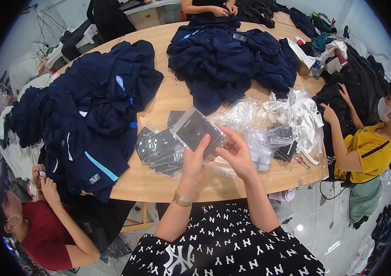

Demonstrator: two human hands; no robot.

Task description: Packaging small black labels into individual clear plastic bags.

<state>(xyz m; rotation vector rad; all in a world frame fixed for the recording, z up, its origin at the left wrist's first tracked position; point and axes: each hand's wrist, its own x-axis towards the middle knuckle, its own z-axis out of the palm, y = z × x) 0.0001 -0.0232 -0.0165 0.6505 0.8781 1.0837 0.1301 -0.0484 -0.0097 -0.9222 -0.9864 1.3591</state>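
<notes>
Above the near part of the table, both my hands hold a dark grey square card in a clear plastic sleeve (pixel 192 128). My left hand (pixel 196 155) grips its lower side, the thumb lying across the front. At the right edge of the sleeve, the fingers of my right hand (pixel 237 156) are closed on the clear plastic. Beneath and to the left lies a loose pile of similar dark cards in clear sleeves (pixel 161 149). Crumpled clear plastic bags (pixel 244 115) lie just beyond my right hand.
Navy garments are heaped on the wooden table (pixel 154 188), one pile (pixel 99 101) left and another (pixel 227 60) at the back. White cloth straps (pixel 308 117) lie right. Co-workers stand around: a red sleeve (pixel 48 234) at left, a yellow shirt (pixel 372 149) at right, others across.
</notes>
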